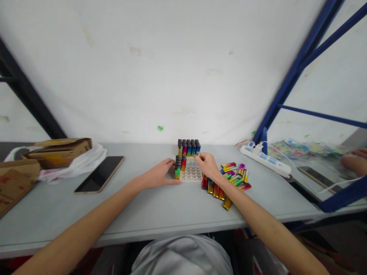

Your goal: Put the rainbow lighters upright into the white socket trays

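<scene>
A white tray (191,175) with rows of round holes sits on the table in front of me. Lighters (177,168) with black tops stand upright along its left side, a red one (184,163) beside them. My left hand (159,173) is at the tray's left edge, thumb and fingers apart, with nothing held in it. Over the tray's right side, my right hand (207,164) pinches a lighter (197,154); only its small top shows between the fingertips. Several loose lighters (227,203) in metallic colours lie in a pile beside and partly under my right wrist.
Behind the tray stands a block of upright lighters (189,148). A phone (100,174), a cardboard box (59,154) and a white plastic bag (77,162) lie left. On the right are a power strip (266,160), a blue frame (286,84) and another person's hand (354,164).
</scene>
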`<action>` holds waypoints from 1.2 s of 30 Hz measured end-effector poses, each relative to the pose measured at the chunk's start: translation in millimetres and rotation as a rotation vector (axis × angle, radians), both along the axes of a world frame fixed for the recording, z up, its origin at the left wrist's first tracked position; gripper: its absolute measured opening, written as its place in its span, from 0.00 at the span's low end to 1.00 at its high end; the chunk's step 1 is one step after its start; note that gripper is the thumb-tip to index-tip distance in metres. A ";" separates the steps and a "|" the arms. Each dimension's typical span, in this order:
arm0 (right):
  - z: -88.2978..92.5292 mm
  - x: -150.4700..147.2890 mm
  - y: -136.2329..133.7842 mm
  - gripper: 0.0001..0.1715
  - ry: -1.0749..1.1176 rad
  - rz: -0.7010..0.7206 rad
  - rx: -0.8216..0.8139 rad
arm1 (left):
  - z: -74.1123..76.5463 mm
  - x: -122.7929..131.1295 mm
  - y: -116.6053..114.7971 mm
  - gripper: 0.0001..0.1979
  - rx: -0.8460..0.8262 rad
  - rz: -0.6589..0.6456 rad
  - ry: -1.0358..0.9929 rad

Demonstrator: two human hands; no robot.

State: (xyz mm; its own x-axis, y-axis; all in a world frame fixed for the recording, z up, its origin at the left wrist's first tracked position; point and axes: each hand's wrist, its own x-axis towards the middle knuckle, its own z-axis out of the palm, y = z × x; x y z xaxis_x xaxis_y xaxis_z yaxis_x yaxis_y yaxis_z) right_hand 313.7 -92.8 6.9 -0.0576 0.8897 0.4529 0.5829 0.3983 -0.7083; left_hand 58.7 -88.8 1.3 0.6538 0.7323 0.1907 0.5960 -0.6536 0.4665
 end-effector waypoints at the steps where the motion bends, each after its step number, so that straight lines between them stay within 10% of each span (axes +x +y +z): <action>1: 0.9 0.1 -0.9 0.26 -0.002 0.004 0.009 | -0.5 -0.2 0.1 0.35 0.005 0.001 0.002; 14: 14.2 8.8 -12.4 0.27 -0.329 0.306 0.156 | 0.7 0.6 -1.7 0.36 -0.019 -0.001 -0.018; 31: 17.5 -13.4 -16.4 0.19 -0.722 0.316 0.104 | -0.4 -0.2 -0.3 0.36 -0.006 -0.019 -0.006; 36: 31.5 30.0 -8.7 0.24 -0.538 0.343 0.049 | -1.0 -0.5 0.8 0.37 -0.010 -0.008 0.005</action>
State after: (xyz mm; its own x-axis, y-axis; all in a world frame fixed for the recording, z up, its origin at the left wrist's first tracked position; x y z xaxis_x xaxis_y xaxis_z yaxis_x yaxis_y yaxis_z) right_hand 343.7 -101.5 38.3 -0.5660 0.7593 0.3211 0.6855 0.6498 -0.3283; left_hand 58.2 -87.9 0.3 0.6607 0.7286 0.1804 0.5928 -0.6539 0.4700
